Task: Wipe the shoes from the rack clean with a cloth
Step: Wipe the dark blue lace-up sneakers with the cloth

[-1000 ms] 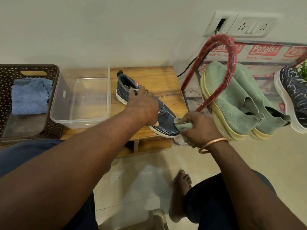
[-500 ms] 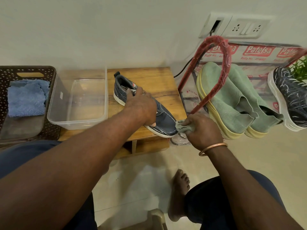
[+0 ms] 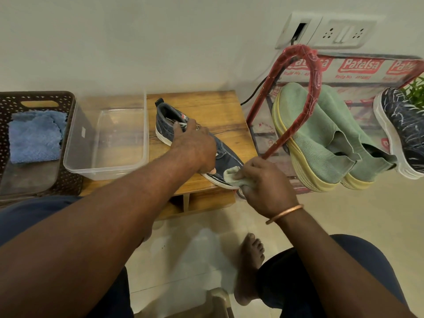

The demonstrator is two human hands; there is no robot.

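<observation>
- Low wooden table (image 3: pixel 206 104) against a pale wall is the work surface; the shoe (image 3: pixel 165 125) lies across it, heel away from the person and toe at the near edge.
- Over the last second the cloth (image 3: pixel 231 177) has slid from the toe tip up onto the toe cap, toward the left hand (image 3: pixel 195 148).
- The right hand (image 3: pixel 268 187) has the cloth bunched in its curled fingers and presses it on the toe, just above the white sole rim.
- The left hand has not shifted. It lies over the middle of the shoe, fingers reaching to the laces and thumb tucked on the near side, pinning it down.
- My reading: the toe is mid-wipe, with the heel and far side beyond the left hand probably still to do.
- Beyond the right hand stands the rack (image 3: pixel 298 88), red-framed, holding a green pair (image 3: pixel 321 138) and a dark shoe (image 3: pixel 401 129), so more of the task likely waits.
- Outward from the left hand sits a clear tub (image 3: pixel 75 143), its contents too clear to judge, then a brown basket (image 3: pixel 34 97) with a blue towel (image 3: pixel 34 136).
- A socket (image 3: pixel 339 33) is on the wall above the rack, with a cord running down.
- Pale tiled floor (image 3: pixel 367 214) lies under both arms.
</observation>
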